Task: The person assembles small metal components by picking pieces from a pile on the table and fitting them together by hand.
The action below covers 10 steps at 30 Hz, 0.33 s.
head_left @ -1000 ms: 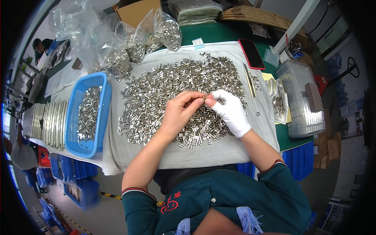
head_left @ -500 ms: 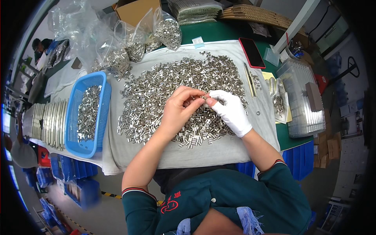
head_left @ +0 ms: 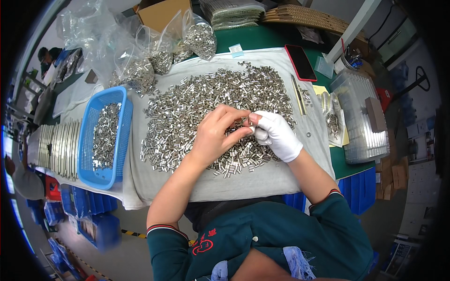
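Note:
Bare and curled, my left hand [head_left: 214, 133] meets my right hand [head_left: 277, 136] over a wide pile of small shiny metal cylinders [head_left: 187, 112]. A white glove covers my right hand, leaving some fingertips bare. The fingertips of both hands close together around a small metal cylinder, mostly hidden between them. Beneath the pile lies a pale grey cloth [head_left: 173, 188].
At the left, a blue plastic basket [head_left: 85, 157] holds more cylinders, beside a row of trays [head_left: 58, 149]. Clear bags of cylinders [head_left: 200, 40] stand at the back. A red-edged phone [head_left: 301, 63], tweezers [head_left: 298, 96] and clear plastic boxes [head_left: 358, 117] lie to the right.
My left thumb and forefinger have shifted slightly right and spread wider apart. My right fingers have curled in more, with the hand turned a little.

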Tool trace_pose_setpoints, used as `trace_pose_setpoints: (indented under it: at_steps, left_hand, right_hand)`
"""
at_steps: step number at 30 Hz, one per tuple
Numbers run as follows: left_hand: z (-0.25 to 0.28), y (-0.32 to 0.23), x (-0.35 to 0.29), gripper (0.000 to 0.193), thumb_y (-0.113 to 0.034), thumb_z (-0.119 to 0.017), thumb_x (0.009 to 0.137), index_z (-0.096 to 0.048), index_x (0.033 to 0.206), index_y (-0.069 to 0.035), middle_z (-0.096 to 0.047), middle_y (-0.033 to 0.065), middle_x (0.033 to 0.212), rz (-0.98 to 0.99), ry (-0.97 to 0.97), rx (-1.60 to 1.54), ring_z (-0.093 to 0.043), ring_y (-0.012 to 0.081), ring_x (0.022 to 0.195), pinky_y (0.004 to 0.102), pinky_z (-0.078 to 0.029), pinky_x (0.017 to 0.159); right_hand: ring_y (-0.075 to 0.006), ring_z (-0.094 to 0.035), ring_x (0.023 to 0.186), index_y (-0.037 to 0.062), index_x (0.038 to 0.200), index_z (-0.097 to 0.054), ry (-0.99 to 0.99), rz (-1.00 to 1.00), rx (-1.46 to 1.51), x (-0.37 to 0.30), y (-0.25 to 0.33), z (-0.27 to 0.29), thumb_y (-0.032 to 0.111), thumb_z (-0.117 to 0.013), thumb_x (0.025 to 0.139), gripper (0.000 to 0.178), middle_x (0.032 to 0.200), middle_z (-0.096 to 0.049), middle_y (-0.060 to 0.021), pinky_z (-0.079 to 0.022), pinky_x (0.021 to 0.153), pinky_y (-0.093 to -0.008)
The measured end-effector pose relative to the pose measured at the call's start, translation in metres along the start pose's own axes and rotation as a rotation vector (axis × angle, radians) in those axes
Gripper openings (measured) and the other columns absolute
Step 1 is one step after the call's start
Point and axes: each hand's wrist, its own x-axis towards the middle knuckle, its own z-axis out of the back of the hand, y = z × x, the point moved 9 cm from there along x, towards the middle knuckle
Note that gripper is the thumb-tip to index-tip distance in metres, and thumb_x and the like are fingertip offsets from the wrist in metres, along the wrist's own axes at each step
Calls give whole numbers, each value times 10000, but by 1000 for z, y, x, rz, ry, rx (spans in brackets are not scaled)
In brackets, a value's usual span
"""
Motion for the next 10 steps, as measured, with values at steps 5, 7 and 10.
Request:
trace_pose_setpoints:
  at_steps: [5,7,10]
  left_hand:
    - [12,28,2,284,-244,-648,707,-599,932,-78,-554,60,822,115,54,320,-525,225,774,334,-412,692]
    - [10,39,-3,276,-283,-632,717,-614,918,-95,-562,69,840,187,190,528,-495,247,852,358,-377,746]
    - [-3,47,-5,277,-276,-638,711,-615,921,-97,-565,70,847,217,306,413,-501,249,856,354,-387,742]
  right_hand:
    - [-5,-291,408,55,838,-558,259,-293,914,8,-27,-16,243,-468,865,210,678,-509,2,-219,329,-128]
    - [-13,-302,409,45,842,-559,333,-366,1114,6,-25,-24,241,-459,865,221,688,-501,-10,-235,329,-130]
    - [-15,-327,419,44,844,-559,353,-396,1149,6,-29,-25,251,-457,866,232,702,-507,-17,-238,325,-135]
